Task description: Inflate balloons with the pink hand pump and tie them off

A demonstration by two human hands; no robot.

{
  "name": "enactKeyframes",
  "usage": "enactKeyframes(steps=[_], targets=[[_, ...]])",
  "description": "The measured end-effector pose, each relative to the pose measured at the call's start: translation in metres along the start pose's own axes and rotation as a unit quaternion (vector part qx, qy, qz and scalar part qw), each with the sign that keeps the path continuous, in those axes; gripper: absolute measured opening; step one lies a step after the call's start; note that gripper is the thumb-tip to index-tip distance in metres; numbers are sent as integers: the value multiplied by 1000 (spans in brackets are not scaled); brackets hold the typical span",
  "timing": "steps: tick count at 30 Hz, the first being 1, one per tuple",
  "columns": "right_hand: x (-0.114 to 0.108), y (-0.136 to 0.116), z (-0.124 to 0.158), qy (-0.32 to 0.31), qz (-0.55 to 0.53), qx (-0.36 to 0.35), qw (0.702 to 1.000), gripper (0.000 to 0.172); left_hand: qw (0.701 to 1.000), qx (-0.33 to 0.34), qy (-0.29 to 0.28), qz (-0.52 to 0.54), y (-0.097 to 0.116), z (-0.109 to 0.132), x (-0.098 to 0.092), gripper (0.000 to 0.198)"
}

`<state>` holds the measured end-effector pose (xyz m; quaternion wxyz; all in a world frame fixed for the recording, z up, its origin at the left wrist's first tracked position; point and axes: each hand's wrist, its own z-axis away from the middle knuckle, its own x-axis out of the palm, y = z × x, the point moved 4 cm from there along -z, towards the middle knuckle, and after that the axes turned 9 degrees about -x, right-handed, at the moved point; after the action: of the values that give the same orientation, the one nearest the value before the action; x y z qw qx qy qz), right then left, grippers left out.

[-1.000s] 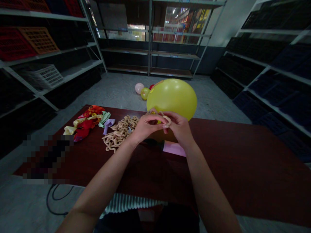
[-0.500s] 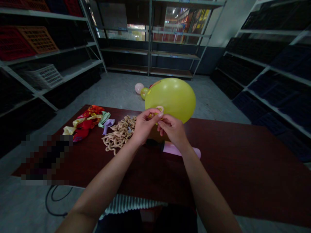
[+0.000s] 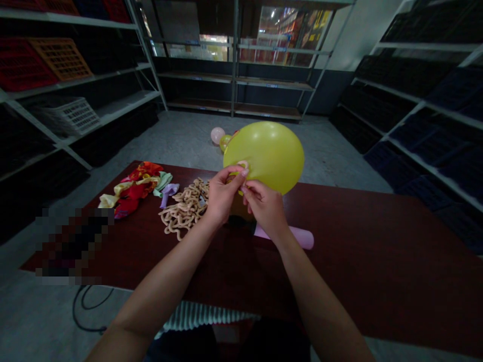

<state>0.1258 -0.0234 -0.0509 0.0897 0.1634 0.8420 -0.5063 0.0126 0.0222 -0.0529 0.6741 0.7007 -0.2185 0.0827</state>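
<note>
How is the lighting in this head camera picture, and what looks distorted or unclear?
Head view: dim room, but the yellow latex balloon looks bright; wide-angle distortion bends the grey metal shelving; a pixelated block hides part of the dark red table.

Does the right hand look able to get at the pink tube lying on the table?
Probably yes: the right hand sits just above the pink tube, with nothing between them, though it would first have to release the yellow balloon.
</note>
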Motion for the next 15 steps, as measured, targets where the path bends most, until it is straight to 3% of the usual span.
enactKeyframes(steps=[5,11,15], targets=[[-1,8,-2,46,-78,32,995,32,999,-14,-2,32,-6,0,1,35],[-13,3,-2,123,-39,38,991,28,993,94,-72,-4,-1,10,16,49],[-15,0,-1,164,-57,44,984,27,981,128,-122,-79,7,15,22,29]])
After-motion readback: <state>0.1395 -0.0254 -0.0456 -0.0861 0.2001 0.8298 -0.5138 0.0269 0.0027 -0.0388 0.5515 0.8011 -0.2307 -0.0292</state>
